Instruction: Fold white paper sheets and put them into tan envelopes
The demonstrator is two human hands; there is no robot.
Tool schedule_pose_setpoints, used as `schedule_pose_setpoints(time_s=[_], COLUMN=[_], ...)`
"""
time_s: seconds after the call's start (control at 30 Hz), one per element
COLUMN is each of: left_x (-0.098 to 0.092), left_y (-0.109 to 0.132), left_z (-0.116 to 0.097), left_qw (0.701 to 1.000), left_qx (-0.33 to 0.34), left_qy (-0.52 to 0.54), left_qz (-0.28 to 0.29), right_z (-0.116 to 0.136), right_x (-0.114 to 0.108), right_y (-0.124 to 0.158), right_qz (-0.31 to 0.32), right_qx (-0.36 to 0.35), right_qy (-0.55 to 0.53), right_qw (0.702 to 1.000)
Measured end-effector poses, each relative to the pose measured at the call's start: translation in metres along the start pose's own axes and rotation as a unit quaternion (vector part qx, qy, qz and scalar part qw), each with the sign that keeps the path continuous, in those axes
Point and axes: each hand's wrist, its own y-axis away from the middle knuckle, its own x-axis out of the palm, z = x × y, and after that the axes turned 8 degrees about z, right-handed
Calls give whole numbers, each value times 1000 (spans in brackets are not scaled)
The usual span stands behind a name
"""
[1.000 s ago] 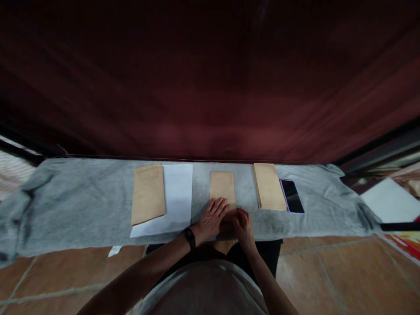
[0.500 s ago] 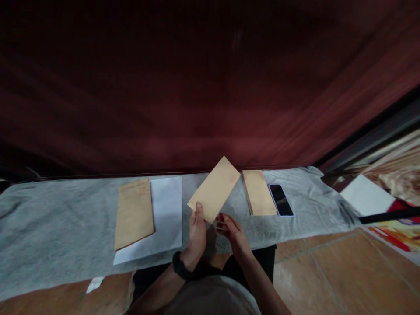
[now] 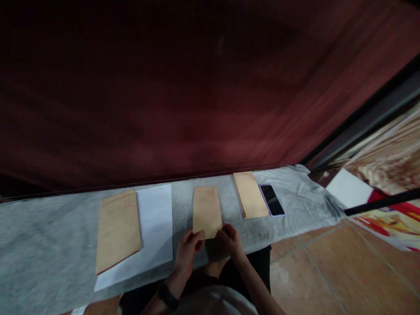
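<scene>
A brown paper envelope (image 3: pixel 207 209) is held in front of me over the grey cloth, its long sides pointing away from my body. My left hand (image 3: pixel 189 247) pinches its near left corner between thumb and fingers. At the near right corner my right hand (image 3: pixel 231 239) grips the same envelope. To the right lies a stack of similar brown envelopes (image 3: pixel 251 194). On the left, larger brown envelopes (image 3: pixel 118 229) rest partly over white paper sheets (image 3: pixel 155 218).
A phone (image 3: pixel 272 200) lies beside the right-hand stack. Grey cloth (image 3: pixel 46 236) covers the long narrow surface, which ends at a dark red upright panel (image 3: pixel 197 109). Tiled floor (image 3: pixel 315 262) and a colourful printed sheet (image 3: pixel 390 221) show at right.
The envelope has turned from a slant to nearly straight and come lower. My right hand, previously beside its near corner, now grips it. The view has shifted slightly.
</scene>
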Motion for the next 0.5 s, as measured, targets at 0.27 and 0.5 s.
schedule_pose_setpoints(time_s=[0.27, 0.5], left_x=[14, 39], left_y=[5, 7], left_z=[-29, -21], left_qw=[980, 976], left_qx=[66, 93], left_qy=[-185, -175], left_qz=[22, 85], right_z=[42, 55], right_x=[10, -8], right_y=[30, 13], right_qz=[25, -52], right_qx=[-195, -134], right_qy=[322, 125], right_qw=[926, 982])
